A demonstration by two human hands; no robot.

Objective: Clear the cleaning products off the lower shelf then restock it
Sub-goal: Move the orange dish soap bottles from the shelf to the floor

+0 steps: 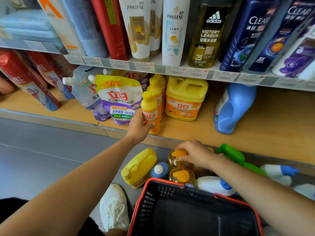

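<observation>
Wooden lower shelf [187,130]: left hand [139,126] wraps the yellow bottle [150,108] near its front edge, right hand [194,154] grips an orange-capped bottle [178,155] on the floor [51,150]. Nudging the leaning pouch [119,97] could tip it.

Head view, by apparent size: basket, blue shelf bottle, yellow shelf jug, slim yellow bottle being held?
1. basket, though nearest the camera.
2. blue bottle and yellow jug, about alike.
3. slim yellow bottle, in the left hand.
</observation>
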